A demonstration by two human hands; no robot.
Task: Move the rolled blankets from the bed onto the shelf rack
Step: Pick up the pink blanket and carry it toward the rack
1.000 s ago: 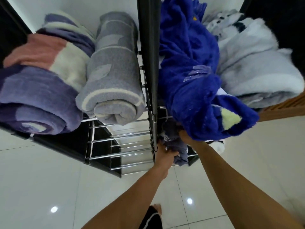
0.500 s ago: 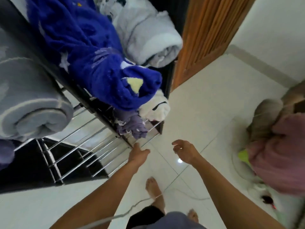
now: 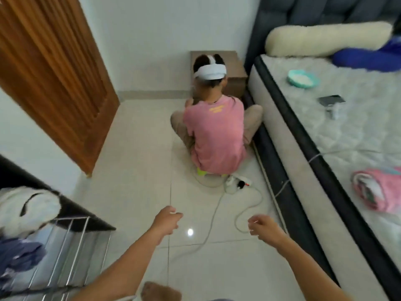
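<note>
A pink rolled blanket (image 3: 378,190) lies on the bed (image 3: 347,135) at the right, near its edge. A blue blanket (image 3: 366,58) lies at the head of the bed by a long cream bolster (image 3: 325,38). The shelf rack (image 3: 71,240) shows at the lower left, with a white blanket (image 3: 26,208) and a purple cloth (image 3: 19,255) on its wire shelf. My left hand (image 3: 167,220) hangs over the floor with fingers curled, holding nothing. My right hand (image 3: 263,227) is beside it, loosely curled and empty. Both are away from the bed and the rack.
A person in a pink shirt (image 3: 214,131) sits on the floor facing a small cabinet (image 3: 236,70). A power strip (image 3: 237,181) and white cables trail across the tiles. A wooden door (image 3: 50,68) stands open at left. A teal bowl (image 3: 302,78) and a phone (image 3: 331,99) lie on the bed.
My hands have left the purple cloth on the rack and dropped free. The view has swung right from the rack to the floor and the bed.
</note>
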